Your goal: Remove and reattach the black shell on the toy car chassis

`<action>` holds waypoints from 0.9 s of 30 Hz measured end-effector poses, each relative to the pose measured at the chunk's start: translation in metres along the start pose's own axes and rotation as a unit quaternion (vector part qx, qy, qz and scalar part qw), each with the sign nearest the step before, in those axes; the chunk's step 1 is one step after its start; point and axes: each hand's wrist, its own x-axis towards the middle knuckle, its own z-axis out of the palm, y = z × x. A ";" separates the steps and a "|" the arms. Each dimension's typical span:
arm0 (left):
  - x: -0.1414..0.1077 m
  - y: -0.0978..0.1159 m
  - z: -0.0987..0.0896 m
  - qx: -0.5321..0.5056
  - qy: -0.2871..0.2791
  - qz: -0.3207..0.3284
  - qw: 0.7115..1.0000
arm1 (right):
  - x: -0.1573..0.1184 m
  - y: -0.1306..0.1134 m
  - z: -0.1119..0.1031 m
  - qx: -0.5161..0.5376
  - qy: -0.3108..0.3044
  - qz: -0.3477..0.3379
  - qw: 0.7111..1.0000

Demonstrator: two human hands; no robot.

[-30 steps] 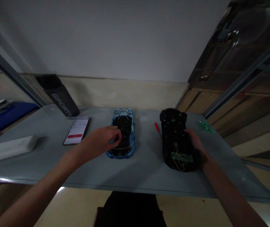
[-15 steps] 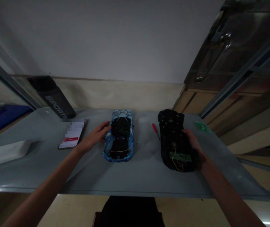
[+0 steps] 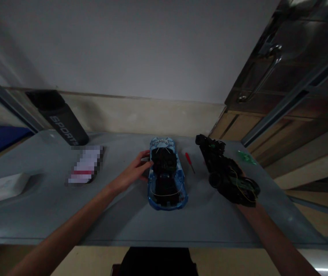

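A blue toy car shell point(image 3: 167, 199) rests on the grey table, its dark inside showing. My left hand point(image 3: 138, 167) grips its left edge, thumb and fingers at the rim. To the right, my right hand point(image 3: 247, 209) holds the black car chassis point(image 3: 224, 172) from beneath, tilted, with wheels and thin yellow wires showing; most of that hand's fingers are hidden under it. Between shell and chassis lies a small screwdriver with a red handle point(image 3: 188, 157).
A dark bottle point(image 3: 63, 122) stands at the back left, beside a phone point(image 3: 85, 165). A white object point(image 3: 4, 188) lies on the table's left side. Small green pieces point(image 3: 246, 157) lie at the right. A wall rises behind the grey table point(image 3: 117, 224).
The blue shell has moved right and slightly nearer, with my left hand on it. The chassis has been turned and tilted, and my right hand has shifted beneath it.
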 end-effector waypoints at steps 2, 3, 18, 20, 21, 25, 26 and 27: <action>0.004 -0.001 -0.003 0.012 -0.008 0.004 1.000 | -0.005 -0.007 0.007 0.006 -0.019 0.021 1.000; 0.006 0.000 -0.005 0.019 -0.005 0.006 1.000 | -0.008 -0.010 0.011 0.019 -0.035 0.039 0.998; 0.040 -0.012 -0.027 0.043 0.000 0.026 0.999 | -0.046 -0.031 0.025 0.166 -0.053 0.143 0.974; 0.036 -0.011 -0.026 0.039 -0.002 0.041 0.998 | -0.049 -0.031 0.024 0.138 -0.032 0.136 0.980; 0.034 -0.010 -0.025 0.040 -0.001 0.049 0.998 | -0.051 -0.030 0.023 0.125 -0.024 0.132 0.983; 0.028 -0.008 -0.022 0.033 -0.012 0.071 0.997 | -0.053 -0.023 0.019 0.093 -0.020 0.126 0.987; 0.028 -0.008 -0.021 0.026 -0.017 0.071 0.997 | -0.054 -0.022 0.018 0.096 -0.025 0.129 0.987; 0.028 -0.009 -0.020 0.016 -0.022 0.072 0.997 | -0.055 -0.022 0.018 0.105 -0.034 0.133 0.985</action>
